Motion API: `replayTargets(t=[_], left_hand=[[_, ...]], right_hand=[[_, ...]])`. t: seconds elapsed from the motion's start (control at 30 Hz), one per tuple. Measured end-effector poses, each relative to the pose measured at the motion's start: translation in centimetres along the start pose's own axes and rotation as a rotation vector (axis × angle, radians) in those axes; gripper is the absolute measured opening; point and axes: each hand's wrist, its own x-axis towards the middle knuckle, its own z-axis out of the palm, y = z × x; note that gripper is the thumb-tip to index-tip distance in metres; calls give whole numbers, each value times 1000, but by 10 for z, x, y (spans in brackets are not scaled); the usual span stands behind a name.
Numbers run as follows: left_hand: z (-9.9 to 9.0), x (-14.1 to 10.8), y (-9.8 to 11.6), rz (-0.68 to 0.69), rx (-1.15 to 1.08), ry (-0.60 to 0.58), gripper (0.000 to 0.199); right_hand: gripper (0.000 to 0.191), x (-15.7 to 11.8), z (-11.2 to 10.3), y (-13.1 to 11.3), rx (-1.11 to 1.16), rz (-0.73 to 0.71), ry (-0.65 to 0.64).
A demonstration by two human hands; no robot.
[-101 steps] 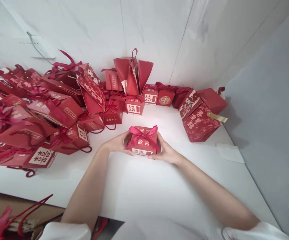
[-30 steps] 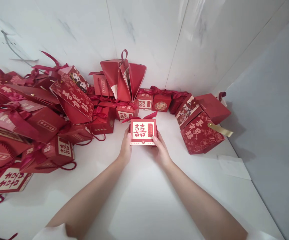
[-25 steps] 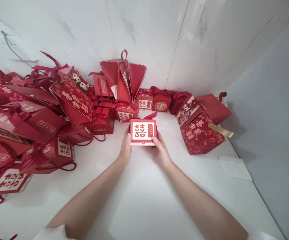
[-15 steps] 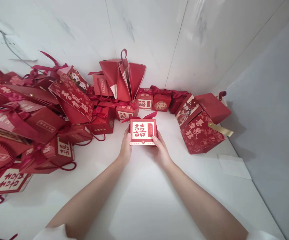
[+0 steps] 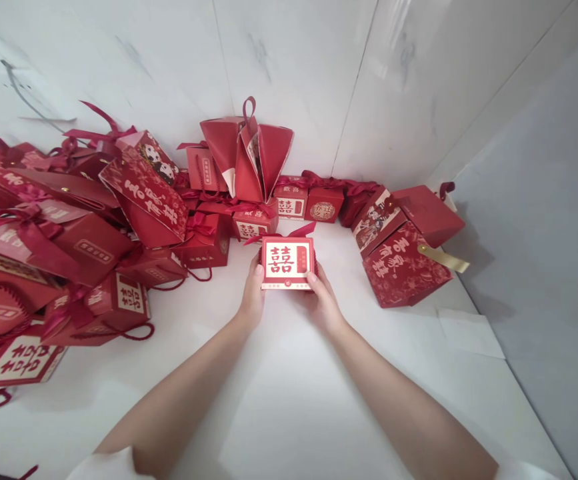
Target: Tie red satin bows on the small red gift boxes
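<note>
A small red gift box (image 5: 287, 263) with a cream front panel, a red double-happiness character and a ribbon bow on top is held between my two hands. My left hand (image 5: 253, 290) grips its left side, thumb along the edge. On the right side, my right hand (image 5: 323, 297) is wrapped round it, with the thumb at the front's lower right corner. The fingers behind the box are hidden. Just behind it stands a similar double-happiness box (image 5: 253, 223), partly covered by the ribbon.
A big heap of red boxes (image 5: 73, 247) with ribbons and cords fills the left side. Along the marbled wall (image 5: 289, 60) runs a row of boxes, with a tall pointed one (image 5: 249, 157) above it. Flowered boxes (image 5: 403, 267) stand at the right, near the white table's (image 5: 289, 400) edge.
Almost nothing differs. The whole view has shifted by a few pixels, while both hands keep the same hold on the gift box.
</note>
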Motion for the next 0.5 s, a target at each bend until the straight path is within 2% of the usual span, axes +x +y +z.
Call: replayTargets(t=[0.5], left_hand=[[0, 1, -1, -2, -9, 25, 59]], right_hand=[[63, -1, 2, -3, 64, 35, 5]])
